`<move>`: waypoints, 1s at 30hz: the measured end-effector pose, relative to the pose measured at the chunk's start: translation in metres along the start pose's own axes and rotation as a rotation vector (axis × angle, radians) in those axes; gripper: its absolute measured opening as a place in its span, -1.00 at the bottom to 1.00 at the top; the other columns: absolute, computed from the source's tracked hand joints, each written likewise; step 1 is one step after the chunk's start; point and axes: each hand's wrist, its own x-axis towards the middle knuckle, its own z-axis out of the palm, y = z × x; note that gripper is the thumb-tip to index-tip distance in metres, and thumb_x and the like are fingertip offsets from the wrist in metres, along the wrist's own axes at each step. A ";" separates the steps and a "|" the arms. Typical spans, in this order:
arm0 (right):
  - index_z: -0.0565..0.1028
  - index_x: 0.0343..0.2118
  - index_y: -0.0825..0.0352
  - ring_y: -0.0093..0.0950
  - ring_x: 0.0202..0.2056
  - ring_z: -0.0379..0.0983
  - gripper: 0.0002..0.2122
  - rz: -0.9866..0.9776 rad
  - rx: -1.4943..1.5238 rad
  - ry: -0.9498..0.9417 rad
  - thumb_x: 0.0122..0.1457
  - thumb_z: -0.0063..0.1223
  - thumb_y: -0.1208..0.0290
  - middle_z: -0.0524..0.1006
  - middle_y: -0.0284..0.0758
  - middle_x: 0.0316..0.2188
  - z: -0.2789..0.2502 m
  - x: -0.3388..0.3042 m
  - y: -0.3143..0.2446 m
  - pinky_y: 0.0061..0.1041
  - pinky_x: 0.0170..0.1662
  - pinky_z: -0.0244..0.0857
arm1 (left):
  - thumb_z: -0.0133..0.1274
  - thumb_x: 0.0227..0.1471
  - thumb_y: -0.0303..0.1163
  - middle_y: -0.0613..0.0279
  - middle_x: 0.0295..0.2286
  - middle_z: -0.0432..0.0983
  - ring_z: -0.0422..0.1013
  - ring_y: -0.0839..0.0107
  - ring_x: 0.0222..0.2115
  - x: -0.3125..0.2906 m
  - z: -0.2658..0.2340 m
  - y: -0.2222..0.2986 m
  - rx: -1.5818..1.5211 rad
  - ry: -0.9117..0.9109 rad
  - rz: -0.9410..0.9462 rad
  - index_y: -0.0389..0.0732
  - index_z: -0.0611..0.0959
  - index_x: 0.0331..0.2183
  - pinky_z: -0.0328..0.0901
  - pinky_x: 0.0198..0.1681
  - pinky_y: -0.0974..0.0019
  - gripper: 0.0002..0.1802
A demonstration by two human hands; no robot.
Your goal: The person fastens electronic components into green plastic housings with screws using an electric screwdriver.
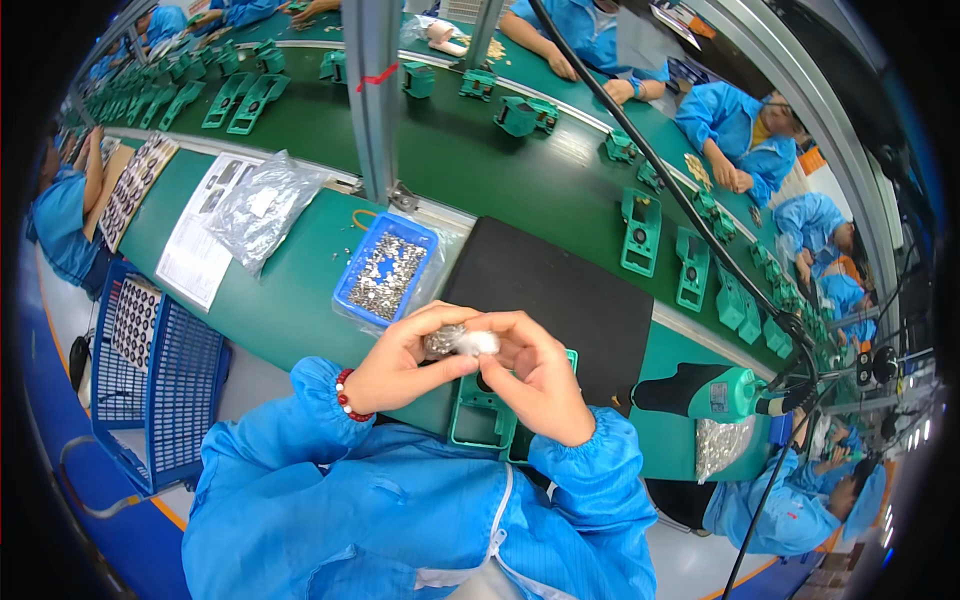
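Note:
My left hand [408, 358] and my right hand [535, 368] meet in front of my chest, fingers curled and thumbs facing each other. Between them is a small silvery and white piece [462, 342], gripped from both sides; it is blurred and its kind cannot be made out. Just under the hands lies a green plastic housing [462, 428], partly hidden by my right hand and sleeve. Beyond my left hand stands a blue tray [428, 245] of small metal parts [372, 290]. A black mat [550, 280] lies beyond my right hand.
A green and black power tool [695, 391] lies at right, near a bag of small parts [722, 445]. A clear plastic bag [268, 208] and printed sheet [195, 245] lie left. Green housings [640, 232] line the conveyor [440, 130] behind a metal post [372, 110]. Co-workers sit around.

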 end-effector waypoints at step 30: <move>0.38 -0.25 0.38 -0.22 -0.24 0.39 -0.78 -0.380 -0.532 0.035 0.02 0.09 0.54 0.41 -0.19 -0.26 0.060 0.081 0.017 -0.34 -0.18 0.34 | -0.05 0.27 -0.35 0.34 -0.39 0.51 0.39 0.63 -0.38 -0.031 -0.073 0.008 0.076 0.376 -0.066 -0.33 0.57 -0.23 0.23 -0.32 0.56 -0.77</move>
